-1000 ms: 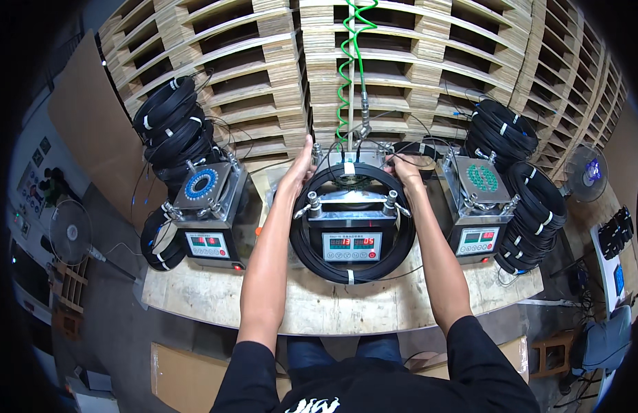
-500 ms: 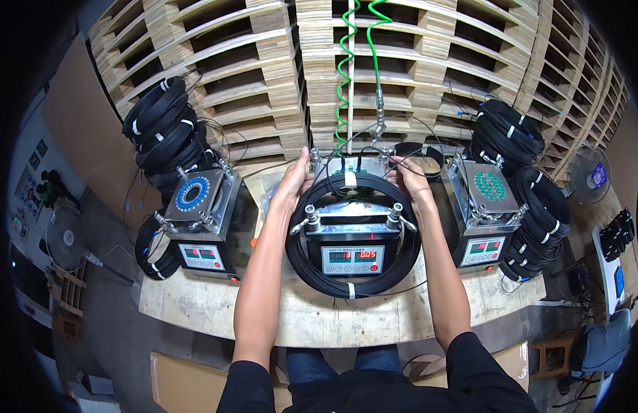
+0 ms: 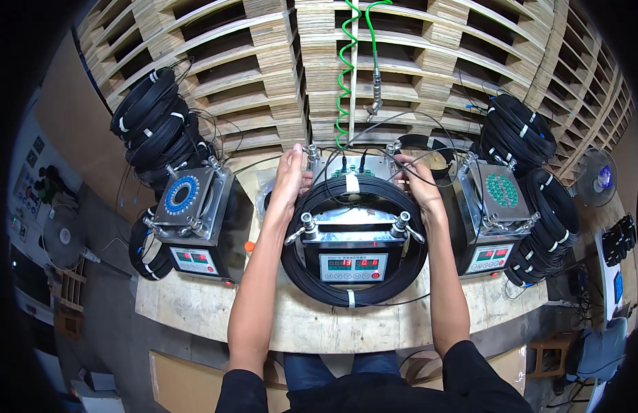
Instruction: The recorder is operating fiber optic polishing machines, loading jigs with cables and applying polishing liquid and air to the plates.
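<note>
A polishing-type bench machine with a steel top plate, green-ringed holes and a red digital display (image 3: 353, 267) stands straight before me. Around its front hangs a black cable coil (image 3: 353, 301), tied with white bands. Two dark connectors (image 3: 361, 164) stand in the top plate, their thin cables curving away. My left hand (image 3: 290, 180) is beside the plate's left corner post, fingers stretched upward and apart. At the opposite corner is my right hand (image 3: 419, 182), fingers extended toward the post near a loose cable. Neither hand visibly grips anything; fingertip contact is unclear.
Similar machines flank this one: the left (image 3: 192, 261) with a blue-ringed plate, the right (image 3: 494, 259) with green holes. Stacked black cable coils (image 3: 150, 127) rise behind on both sides. Wooden pallets (image 3: 264, 72) form the back wall, before which a green coiled air hose (image 3: 344, 69) hangs.
The view has shifted slightly. The middle machine's display reads differently. Both hands stay at the plate's two sides, with only small finger movement; the coil stays around the machine.
</note>
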The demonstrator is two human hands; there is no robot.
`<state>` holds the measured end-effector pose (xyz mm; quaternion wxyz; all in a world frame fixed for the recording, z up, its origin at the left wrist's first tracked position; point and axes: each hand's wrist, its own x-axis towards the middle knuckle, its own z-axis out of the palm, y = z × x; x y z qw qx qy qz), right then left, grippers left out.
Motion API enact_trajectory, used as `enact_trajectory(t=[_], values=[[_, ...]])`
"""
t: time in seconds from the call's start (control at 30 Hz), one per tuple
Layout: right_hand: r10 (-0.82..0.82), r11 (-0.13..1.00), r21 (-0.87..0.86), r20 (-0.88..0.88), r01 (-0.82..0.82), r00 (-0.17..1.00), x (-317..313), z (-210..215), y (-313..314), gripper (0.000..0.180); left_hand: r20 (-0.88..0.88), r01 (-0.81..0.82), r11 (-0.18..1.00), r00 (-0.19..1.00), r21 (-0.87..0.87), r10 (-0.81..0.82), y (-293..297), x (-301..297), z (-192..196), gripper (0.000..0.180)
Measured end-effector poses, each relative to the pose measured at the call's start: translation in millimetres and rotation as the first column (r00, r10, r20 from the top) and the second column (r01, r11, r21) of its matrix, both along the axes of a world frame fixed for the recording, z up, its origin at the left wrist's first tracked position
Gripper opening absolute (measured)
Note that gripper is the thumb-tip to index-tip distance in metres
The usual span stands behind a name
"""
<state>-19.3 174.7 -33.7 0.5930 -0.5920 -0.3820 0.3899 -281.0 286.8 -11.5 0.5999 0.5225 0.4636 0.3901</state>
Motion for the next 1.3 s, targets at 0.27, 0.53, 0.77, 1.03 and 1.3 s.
enact_trajectory(t=[0.27, 0.53, 0.77, 1.03, 1.3], values=[[-0.112, 0.989, 0.092, -0.028, 0.114, 0.993, -9.0, 4.6, 0.8, 0.025, 0.009, 0.046, 0.999, 0.999, 0.023, -0.046, -3.3, -3.3, 6.7, 0.083], [-0.155, 0.986, 0.108, 0.357, 0.124, 0.921, 1.2, -5.9, 8.1, 0.024, -0.091, 0.073, 0.993, 0.994, 0.09, -0.064, -2.8, 1.9, 2.8, 0.08], [-0.028, 0.998, 0.045, -0.155, 0.036, 0.987, 9.8, -4.7, 7.2, 0.032, -0.025, 0.002, 0.997, 1.0, 0.082, 0.0, 3.4, -0.7, -2.7, 0.074], [-0.107, 0.992, -0.083, -0.201, 0.092, 0.974, -5.8, 12.0, 0.6, 0.057, 0.05, 0.027, 0.996, 0.998, 0.088, -0.032, -5.6, -12.1, 6.5, 0.075], [0.053, 0.998, -0.037, 0.438, -0.041, 0.897, 11.1, -2.3, 29.6, 0.035, -0.075, 0.062, 0.959, 0.996, 0.277, -0.043, -6.8, -6.5, -4.4, 0.075]])
